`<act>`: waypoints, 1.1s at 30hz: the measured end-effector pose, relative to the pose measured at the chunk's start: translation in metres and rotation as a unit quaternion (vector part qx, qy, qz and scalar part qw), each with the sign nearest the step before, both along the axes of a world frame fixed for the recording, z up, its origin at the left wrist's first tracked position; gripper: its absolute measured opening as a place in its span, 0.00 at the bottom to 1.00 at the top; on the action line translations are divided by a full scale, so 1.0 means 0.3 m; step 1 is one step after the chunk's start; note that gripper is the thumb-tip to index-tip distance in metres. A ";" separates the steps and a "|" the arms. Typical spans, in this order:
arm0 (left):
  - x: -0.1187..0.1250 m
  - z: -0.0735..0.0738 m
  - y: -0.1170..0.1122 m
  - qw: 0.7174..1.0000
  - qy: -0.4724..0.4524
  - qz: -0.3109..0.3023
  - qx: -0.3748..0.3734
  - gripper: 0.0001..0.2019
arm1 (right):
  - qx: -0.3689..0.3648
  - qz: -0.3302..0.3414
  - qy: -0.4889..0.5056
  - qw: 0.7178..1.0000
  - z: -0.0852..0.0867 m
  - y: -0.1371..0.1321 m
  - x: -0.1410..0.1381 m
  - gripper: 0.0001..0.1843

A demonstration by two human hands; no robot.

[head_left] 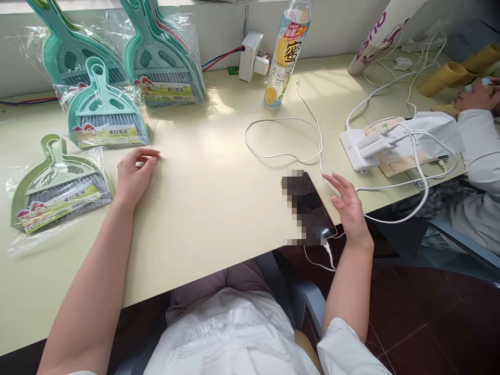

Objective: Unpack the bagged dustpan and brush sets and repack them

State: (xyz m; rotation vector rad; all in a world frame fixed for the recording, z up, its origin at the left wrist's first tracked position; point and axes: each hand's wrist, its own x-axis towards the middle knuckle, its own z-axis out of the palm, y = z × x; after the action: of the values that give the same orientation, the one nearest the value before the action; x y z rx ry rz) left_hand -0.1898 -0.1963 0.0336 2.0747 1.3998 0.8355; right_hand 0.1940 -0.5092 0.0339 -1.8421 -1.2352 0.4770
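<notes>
Left hand [135, 174], slack-fingered and empty, is lying nearer the green dustpan set [62, 179], frame left, its long axis running up-frame; I'm seeing the right hand [348, 208] spread, empty, beside the phone [314, 203].

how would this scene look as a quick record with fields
left hand: loosely curled on the table, nothing visible in it
right hand: fingers extended beside the phone; contact with the white cable unclear
phone: lying at the table's near edge
left side: light-green dustpan set, teal set behind it, two stacks farther back
back: standing bottle, lemon label
far right: another person's hand
</notes>
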 end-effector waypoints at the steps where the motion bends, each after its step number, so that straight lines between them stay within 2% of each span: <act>1: 0.001 0.001 0.000 1.000 -0.001 0.001 -0.001 0.11 | 0.001 0.000 0.000 1.000 0.000 0.000 -0.001 0.34; 23: -0.009 -0.012 0.008 1.000 0.007 -0.003 0.005 0.12 | -0.006 0.006 0.011 1.000 0.003 -0.001 0.001 0.33; 33: -0.011 -0.013 0.007 1.000 0.011 -0.004 0.000 0.13 | -0.031 0.025 -0.002 0.999 0.015 -0.011 0.012 0.39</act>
State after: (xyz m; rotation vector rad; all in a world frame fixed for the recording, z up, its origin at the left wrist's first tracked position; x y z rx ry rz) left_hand -0.1930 -0.1942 0.0298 2.0941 1.4013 0.8132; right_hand 0.1977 -0.5125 0.0383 -1.8690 -1.2841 0.5443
